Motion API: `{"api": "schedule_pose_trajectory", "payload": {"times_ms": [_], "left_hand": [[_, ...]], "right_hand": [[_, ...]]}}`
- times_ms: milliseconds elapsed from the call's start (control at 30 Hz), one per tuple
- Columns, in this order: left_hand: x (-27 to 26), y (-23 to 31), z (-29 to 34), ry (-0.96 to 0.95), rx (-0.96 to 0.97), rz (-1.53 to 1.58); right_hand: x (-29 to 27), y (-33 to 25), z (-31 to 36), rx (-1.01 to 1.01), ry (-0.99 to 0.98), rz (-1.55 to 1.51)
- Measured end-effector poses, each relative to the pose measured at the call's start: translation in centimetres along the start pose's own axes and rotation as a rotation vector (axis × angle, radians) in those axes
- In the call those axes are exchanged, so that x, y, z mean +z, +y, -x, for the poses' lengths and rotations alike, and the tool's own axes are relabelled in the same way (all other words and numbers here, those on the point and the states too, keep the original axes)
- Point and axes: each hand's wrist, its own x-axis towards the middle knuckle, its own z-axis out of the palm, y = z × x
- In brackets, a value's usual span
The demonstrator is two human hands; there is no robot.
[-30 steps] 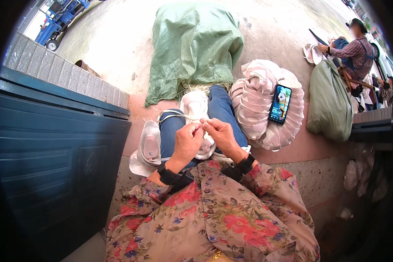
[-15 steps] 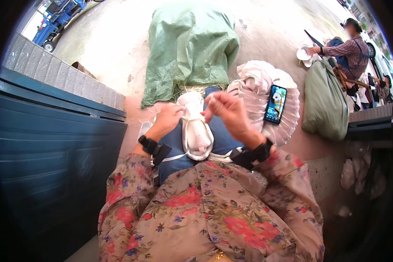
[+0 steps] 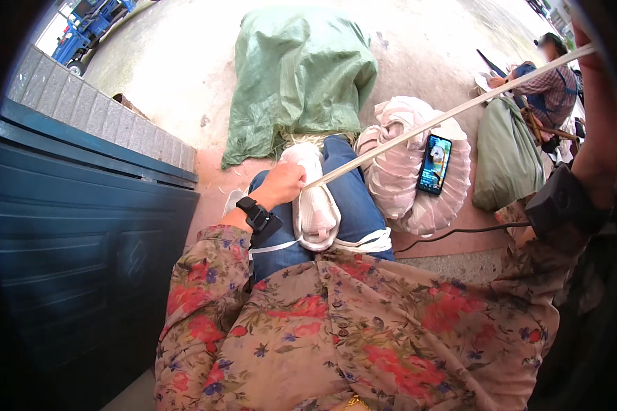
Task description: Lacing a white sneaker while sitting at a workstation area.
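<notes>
A white shoe (image 3: 317, 218) lies on my lap between my thighs, its rounded end toward me. My left hand (image 3: 284, 185) is closed at the shoe's upper, with its fingertips where a white shoelace (image 3: 418, 131) comes out. The lace runs taut and straight from there up to the far right. At the dim right rim of the view, my raised right hand (image 3: 594, 72) grips the lace's other end; its fingers are partly hidden. A loose bundle of white laces (image 3: 370, 241) rests across my right thigh.
Beyond my knees stands a large green woven sack (image 3: 298, 75). To its right, a phone (image 3: 434, 164) lies on a bundle of pale shoe parts (image 3: 394, 175). Farther right are a dull green sack (image 3: 507, 161) and a seated person (image 3: 552, 82). A blue door (image 3: 89, 253) borders the left.
My right hand has swung from beside the shoe far out to the right and up, drawing the lace taut. My left hand has moved in closer and closed at the shoe.
</notes>
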Motion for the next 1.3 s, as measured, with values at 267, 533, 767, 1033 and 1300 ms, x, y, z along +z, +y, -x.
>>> {"api": "schedule_pose_trajectory", "payload": {"times_ms": [267,533,767,1033,1300], "left_hand": [[0.3,1.0,-1.5,-0.035,0.034,0.092],[0.5,1.4,-2.3,-0.099,-0.086,0.32],[1.0,2.4,-2.9,0.002,0.054,0.128],[2.3,3.7,-4.1,-0.056,0.179,-0.158],[2.2,3.3,-7.5,-0.074,0.101,0.168]], "right_hand": [[9.0,1.2,5.3,-0.044,0.075,0.295],[3.1,-4.1,4.3,-0.035,0.081,0.418],[4.0,-1.5,3.3,0.004,0.056,0.499],[3.2,-3.2,3.6,0.02,0.081,0.648],[4.6,-2.5,4.3,0.04,0.091,0.772]]}}
